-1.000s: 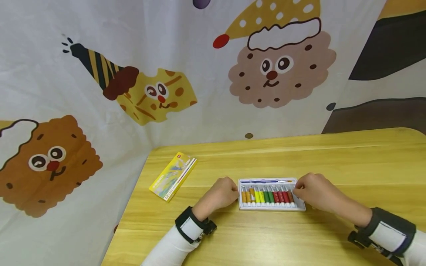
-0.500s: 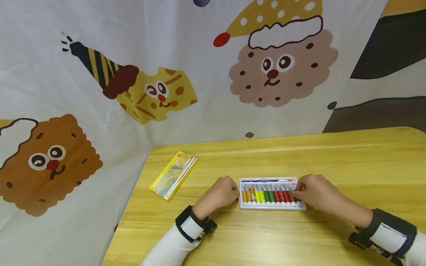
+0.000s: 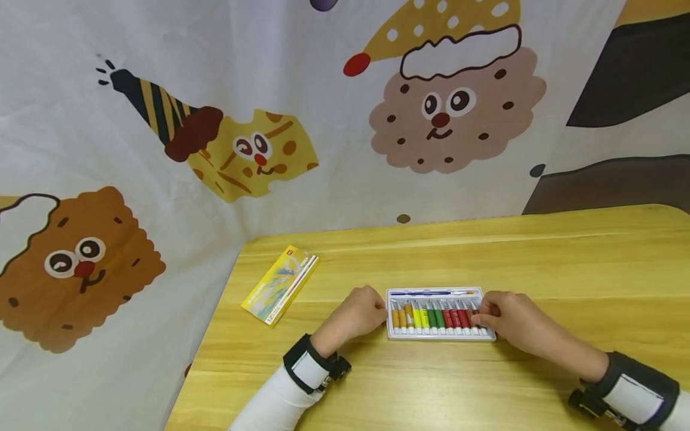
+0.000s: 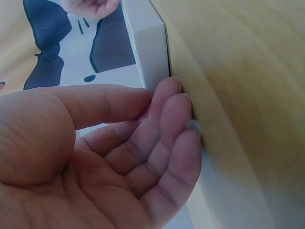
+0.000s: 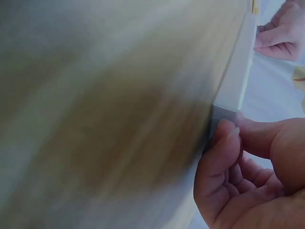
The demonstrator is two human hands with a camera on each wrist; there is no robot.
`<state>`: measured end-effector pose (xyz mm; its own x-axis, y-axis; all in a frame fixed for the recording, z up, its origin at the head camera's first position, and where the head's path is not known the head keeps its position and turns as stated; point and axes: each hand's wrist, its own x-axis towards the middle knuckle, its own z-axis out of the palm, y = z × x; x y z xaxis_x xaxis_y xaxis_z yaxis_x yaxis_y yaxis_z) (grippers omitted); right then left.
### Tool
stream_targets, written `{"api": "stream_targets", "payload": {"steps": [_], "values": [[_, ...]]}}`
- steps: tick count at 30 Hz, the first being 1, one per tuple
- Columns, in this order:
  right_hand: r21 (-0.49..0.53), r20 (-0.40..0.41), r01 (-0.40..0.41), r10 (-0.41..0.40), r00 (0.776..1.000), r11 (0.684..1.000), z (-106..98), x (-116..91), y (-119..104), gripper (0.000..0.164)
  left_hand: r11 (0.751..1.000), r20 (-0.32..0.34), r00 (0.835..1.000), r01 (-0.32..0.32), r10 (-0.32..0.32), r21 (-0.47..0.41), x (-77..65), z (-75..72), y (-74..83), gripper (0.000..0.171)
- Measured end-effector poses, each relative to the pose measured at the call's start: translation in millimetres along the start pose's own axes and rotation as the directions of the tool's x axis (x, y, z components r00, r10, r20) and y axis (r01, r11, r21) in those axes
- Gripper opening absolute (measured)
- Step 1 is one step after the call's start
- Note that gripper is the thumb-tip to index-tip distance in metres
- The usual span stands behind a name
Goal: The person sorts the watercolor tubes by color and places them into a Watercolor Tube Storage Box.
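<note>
A white tray (image 3: pixel 442 337) of paint tubes (image 3: pixel 440 319) lies flat on the table, with a thin blue paintbrush (image 3: pixel 431 293) in its upper slot. The tubes run from orange through yellow, green and red to brown. At the tray's left end my left hand (image 3: pixel 358 311) grips the edge; in the left wrist view its thumb and curled fingers meet at the tray wall (image 4: pixel 151 52). My right hand (image 3: pixel 512 317) pinches the opposite end, its thumb near the rightmost tubes and partly covering them. The right wrist view shows thumb and forefinger at the tray's corner (image 5: pixel 226 112).
On the left of the wooden table (image 3: pixel 431 395) lies a flat yellow box (image 3: pixel 281 286) with a printed picture. Behind the table hangs a white cloth (image 3: pixel 345 120) with cartoon biscuits and cheese.
My right hand has lowered slightly at the tray's right end. Dark tubes now show there, where a bare grey patch showed one second ago. My left hand and the yellow box stay put.
</note>
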<state>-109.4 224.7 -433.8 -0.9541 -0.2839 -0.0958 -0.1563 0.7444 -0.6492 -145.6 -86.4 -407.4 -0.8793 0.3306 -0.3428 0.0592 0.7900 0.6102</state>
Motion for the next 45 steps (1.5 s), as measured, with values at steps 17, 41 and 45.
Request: {"api": "stream_targets", "payload": {"steps": [17, 41, 45], "values": [[0.110, 0.052, -0.076, 0.071, 0.996, 0.991, -1, 4, 3, 0.025, 0.999, -0.019, 0.999, -0.043, 0.044, 0.025, 0.1, 0.2, -0.8, 0.035], [-0.033, 0.032, -0.013, 0.014, 0.999, 0.999, -35, 4, 13, 0.016, 1.000, -0.007, 1.000, -0.010, 0.010, 0.011, 0.0, 1.0, -1.0, 0.032], [-0.015, 0.065, -0.021, 0.022, 0.998, 1.000, -31, 2, 16, 0.019, 1.000, -0.006, 1.000, -0.009, 0.009, 0.009, -0.1, 1.1, -1.0, 0.032]]}}
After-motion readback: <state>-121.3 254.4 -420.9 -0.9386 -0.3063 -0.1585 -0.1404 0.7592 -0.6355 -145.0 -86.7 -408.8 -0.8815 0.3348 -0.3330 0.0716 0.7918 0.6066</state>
